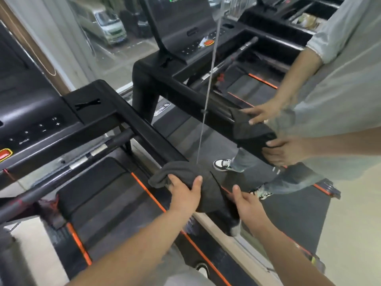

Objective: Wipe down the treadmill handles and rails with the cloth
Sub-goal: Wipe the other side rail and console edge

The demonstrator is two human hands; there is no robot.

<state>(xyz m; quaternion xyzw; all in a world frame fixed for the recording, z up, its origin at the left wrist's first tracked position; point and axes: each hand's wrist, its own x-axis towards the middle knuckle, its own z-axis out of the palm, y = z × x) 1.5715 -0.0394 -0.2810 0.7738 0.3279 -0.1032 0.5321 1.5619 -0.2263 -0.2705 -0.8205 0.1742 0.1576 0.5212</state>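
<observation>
- Where the treadmill (99, 193) spreads out left of and below both hands, its dark belt with orange edge strips runs under the left forearm.
- A mirror (348, 213) stands just right of the hands and reflects them, the cloth and a pale shirt.
- The console (31, 129), with lit numbers and a red button, sits up and left of the left hand, well apart from it.
- The black side rail (140, 126) slopes from the console down to the hands.
- The dark grey cloth (181, 172) is draped over the rail's near end, with one part hanging toward the right hand.
- The left hand (185, 195) curls over the cloth, clamping it on the rail.
- The right hand (247, 203), just beside the left but not touching it, holds the hanging part with its thumb raised.
</observation>
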